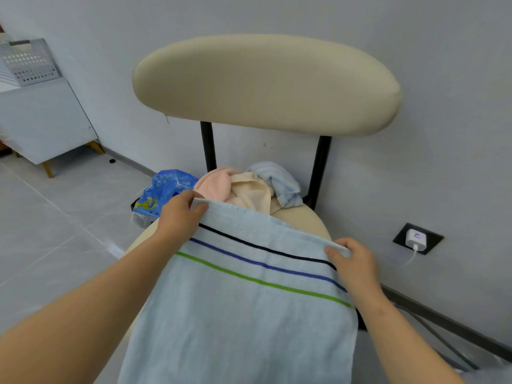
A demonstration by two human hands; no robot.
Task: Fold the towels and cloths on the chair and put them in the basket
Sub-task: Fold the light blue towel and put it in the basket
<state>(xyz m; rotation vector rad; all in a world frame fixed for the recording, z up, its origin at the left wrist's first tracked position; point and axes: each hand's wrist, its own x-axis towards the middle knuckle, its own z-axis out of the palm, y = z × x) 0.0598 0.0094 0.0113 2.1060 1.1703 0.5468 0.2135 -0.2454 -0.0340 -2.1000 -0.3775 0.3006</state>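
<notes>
**A person is holding a striped blue towel (pixel 249 300) out flat over the chair (pixel 266 84) seat, ready for folding.**

The left hand (pixel 180 214) at 10 o'clock and the right hand (pixel 352 261) at 2 are pinching its far corners, fingers (pixel 333 252) curled round the hem. Pulling that edge taut and level should square the fold. Unfolded cloths (pixel 249 187) are lying at 12.

Cabinet (pixel 41 120): white, on slanted wooden legs (pixel 47 169), at your far left against the wall (pixel 443 106).
Socket plate (pixel 433 237): black, low on the wall to your right; a white charger (pixel 415 239) is plugged in and its cable (pixel 412 254) hangs down.
Plastic pack (pixel 163 192): blue, printed, crinkled, left of centre.
Floor (pixel 55 231): pale grey tiles; you'll find a small black object (pixel 112 161) at the wall's foot.
</notes>
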